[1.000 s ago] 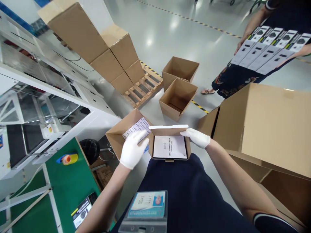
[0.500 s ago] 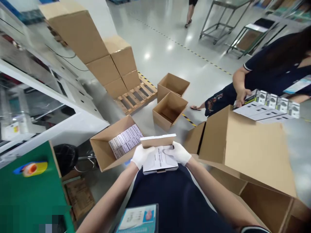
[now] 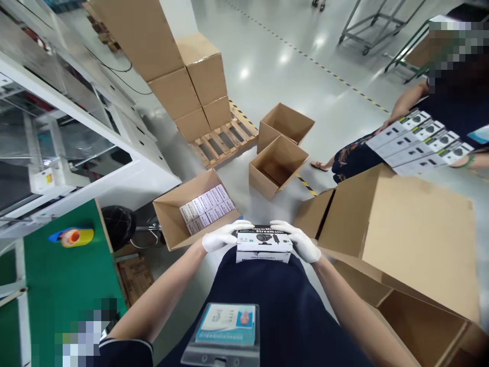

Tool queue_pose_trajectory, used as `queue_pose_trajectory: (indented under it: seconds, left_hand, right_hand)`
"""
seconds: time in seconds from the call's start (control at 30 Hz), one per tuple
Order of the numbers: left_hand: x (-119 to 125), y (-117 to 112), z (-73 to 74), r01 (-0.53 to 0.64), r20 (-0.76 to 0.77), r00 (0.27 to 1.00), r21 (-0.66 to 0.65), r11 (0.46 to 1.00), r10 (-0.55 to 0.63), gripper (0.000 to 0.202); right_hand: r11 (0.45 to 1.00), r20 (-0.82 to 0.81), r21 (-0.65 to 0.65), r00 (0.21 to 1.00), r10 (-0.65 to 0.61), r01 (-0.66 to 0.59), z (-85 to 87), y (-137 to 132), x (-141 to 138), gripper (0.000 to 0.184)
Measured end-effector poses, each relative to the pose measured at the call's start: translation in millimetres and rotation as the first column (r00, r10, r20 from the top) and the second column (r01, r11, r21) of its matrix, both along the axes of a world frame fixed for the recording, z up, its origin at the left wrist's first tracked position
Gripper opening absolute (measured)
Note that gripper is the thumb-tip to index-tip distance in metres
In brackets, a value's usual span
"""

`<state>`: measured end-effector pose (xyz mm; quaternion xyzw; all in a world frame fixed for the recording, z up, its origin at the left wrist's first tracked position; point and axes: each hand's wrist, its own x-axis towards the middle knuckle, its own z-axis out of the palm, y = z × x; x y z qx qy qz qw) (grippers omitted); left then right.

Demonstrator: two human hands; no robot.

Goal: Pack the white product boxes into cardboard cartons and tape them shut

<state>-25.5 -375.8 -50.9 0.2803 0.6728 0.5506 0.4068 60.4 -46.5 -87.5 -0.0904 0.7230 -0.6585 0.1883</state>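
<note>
A small white-and-black printed carton (image 3: 264, 241) is held against my front, its picture face turned up. My left hand (image 3: 223, 236), in a white glove, grips its left end, fingers reaching over the far edge. On the opposite end my right hand (image 3: 301, 241), also gloved, is closed round it the same way. No raised flap shows on the carton. Beyond my left hand stands an open cardboard box (image 3: 168, 216) with rows of white cartons (image 3: 208, 208) inside.
At right, a co-worker (image 3: 454, 97) carries several printed cartons (image 3: 420, 140) above a large cardboard box (image 3: 416, 244). Two open boxes (image 3: 280, 163) stand on the floor ahead. Stacked boxes (image 3: 206, 76) rest on a pallet (image 3: 217, 145). A green table (image 3: 64, 275) is at left.
The carton's raised flap has gone down, and the carton has turned to show its picture face. Both hands have moved to its ends. The co-worker's cartons have tilted.
</note>
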Motion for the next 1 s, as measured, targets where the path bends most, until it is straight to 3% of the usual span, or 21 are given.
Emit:
queue_pose_trajectory:
  seconds: [0.07, 0.23, 0.33, 0.47, 0.67, 0.9, 1.0]
  left_hand:
    - [0, -6, 1.5, 0.064, -0.074, 0.995, -0.066, 0.996, -0.069, 0.066]
    - [14, -2, -5.7, -0.01, -0.166, 0.986, -0.193, 0.981, -0.022, 0.065]
    - [23, 1, -7.3, -0.051, -0.195, 0.981, -0.196, 0.979, 0.012, 0.07]
    - [29, 4, -3.4, -0.128, -0.213, 0.972, -0.146, 0.981, 0.095, 0.045]
    - [33, 7, -5.8, -0.233, -0.148, 0.966, -0.153, 0.96, 0.211, 0.039]
    - [36, 6, -8.9, -0.186, -0.148, 0.975, -0.113, 0.976, 0.169, 0.036]
    - [36, 4, -9.8, -0.107, -0.215, 0.973, -0.093, 0.99, 0.085, 0.037]
  right_hand:
    - [0.995, -0.01, -0.015, 0.995, 0.102, -0.102, 0.6, 8, 1, 0.053]
    - [0.979, -0.002, 0.061, 0.981, 0.196, -0.196, 8.8, 4, 0, 0.075]
    - [0.981, 0.013, 0.133, 0.99, 0.139, -0.14, 12.1, -9, 2, 0.068]
    - [0.983, 0.049, 0.164, 0.996, 0.08, -0.087, 12.9, -21, 3, 0.057]
    - [0.984, 0.08, 0.15, 0.993, 0.086, -0.098, 14.3, -22, 0, 0.053]
    - [0.975, 0.093, 0.178, 0.989, 0.118, -0.134, 18.4, -22, 0, 0.053]
    - [0.971, 0.082, 0.18, 0.986, 0.148, -0.161, 15.1, -19, 2, 0.054]
